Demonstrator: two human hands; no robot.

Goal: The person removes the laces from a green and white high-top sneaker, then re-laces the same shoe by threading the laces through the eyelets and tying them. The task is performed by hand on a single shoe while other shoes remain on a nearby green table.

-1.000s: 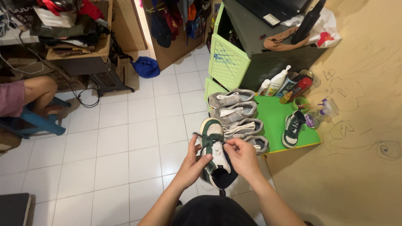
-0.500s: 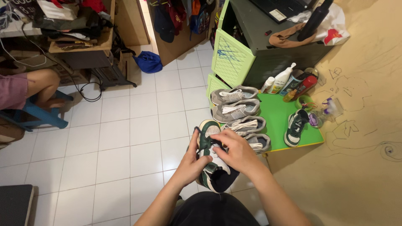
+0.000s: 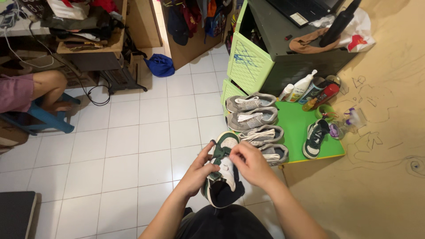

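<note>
Open tiled floor (image 3: 133,146) lies left of and beyond both hands, unobstructed as far as the blue stool (image 3: 42,119). To the right, four grey shoes (image 3: 256,126) on the green board (image 3: 294,128) block passage. Bottles (image 3: 310,88) and a dark cabinet (image 3: 287,48) close off the far right.

Matt leather-look sneaker (image 3: 223,170), glossy white floor tiles (image 3: 133,146)
</note>
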